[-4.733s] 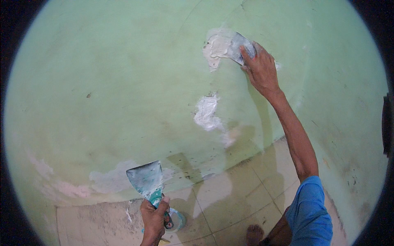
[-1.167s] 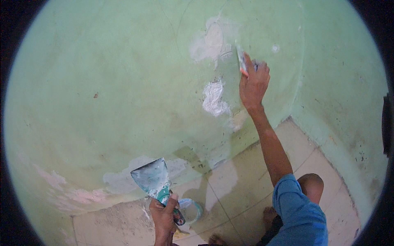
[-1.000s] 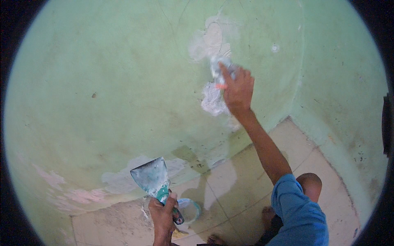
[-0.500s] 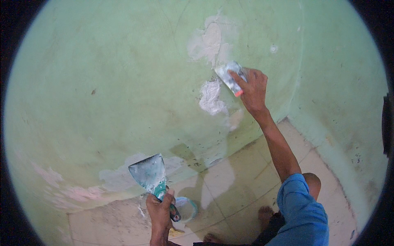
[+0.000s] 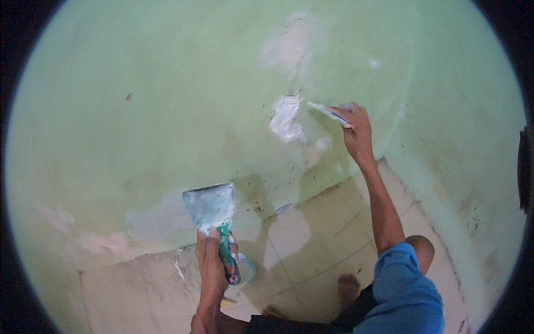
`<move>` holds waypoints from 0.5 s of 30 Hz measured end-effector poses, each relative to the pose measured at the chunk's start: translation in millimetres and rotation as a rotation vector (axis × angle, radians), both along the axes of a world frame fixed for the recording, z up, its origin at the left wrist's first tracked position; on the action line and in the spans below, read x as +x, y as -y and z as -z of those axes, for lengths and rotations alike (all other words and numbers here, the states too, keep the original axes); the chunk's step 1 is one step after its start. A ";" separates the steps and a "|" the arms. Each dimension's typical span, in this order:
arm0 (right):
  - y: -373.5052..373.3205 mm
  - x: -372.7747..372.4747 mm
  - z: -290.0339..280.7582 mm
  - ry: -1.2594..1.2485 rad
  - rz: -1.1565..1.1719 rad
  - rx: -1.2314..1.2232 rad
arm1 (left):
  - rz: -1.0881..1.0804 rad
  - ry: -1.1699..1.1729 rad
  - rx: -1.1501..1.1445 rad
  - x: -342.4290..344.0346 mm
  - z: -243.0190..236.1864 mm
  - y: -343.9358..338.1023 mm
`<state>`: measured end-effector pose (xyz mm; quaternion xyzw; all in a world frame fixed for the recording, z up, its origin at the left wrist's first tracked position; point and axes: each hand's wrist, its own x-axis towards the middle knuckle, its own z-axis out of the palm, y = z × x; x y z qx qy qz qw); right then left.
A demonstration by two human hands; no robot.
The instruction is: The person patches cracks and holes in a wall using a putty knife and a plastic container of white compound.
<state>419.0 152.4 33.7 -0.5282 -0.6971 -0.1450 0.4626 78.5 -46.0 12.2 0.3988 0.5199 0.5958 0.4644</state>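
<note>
My left hand (image 5: 212, 270) is closed round the green handle of a wide putty knife (image 5: 210, 205), its blade pointing up and smeared with white filler. Higher up and to the right, my right hand (image 5: 357, 133) grips a thin flat filler spreader (image 5: 327, 112), now seen nearly edge-on. The spreader's tip is close to the right side of a thick white filler patch (image 5: 286, 118) on the green wall (image 5: 172, 133); whether it touches the wall I cannot tell. Above is a smoother, pale filled patch (image 5: 292, 44).
A round container with a teal rim (image 5: 253, 273) stands on the tiled floor (image 5: 328, 247), partly behind my left hand. Pinkish and grey patches (image 5: 103, 242) mark the lower wall. A second wall (image 5: 461, 128) meets it in a corner at the right. My bare feet (image 5: 349, 286) are below.
My right hand has turned the spreader from showing its face to nearly edge-on and moved slightly down and right. My left hand has raised the putty knife a little and turned its blade more upright.
</note>
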 end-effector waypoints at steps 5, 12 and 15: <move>44.3 -59.6 31.8 -0.754 -0.933 -0.265 | 0.281 0.044 -0.118 5.9 -9.1 -8.1; 62.6 -95.3 9.1 0.172 -0.958 0.204 | 0.465 0.106 -0.208 -1.7 -14.1 -1.4; 37.2 -82.1 38.9 0.252 -0.640 0.265 | 0.414 0.025 -0.134 -4.9 -6.9 -3.2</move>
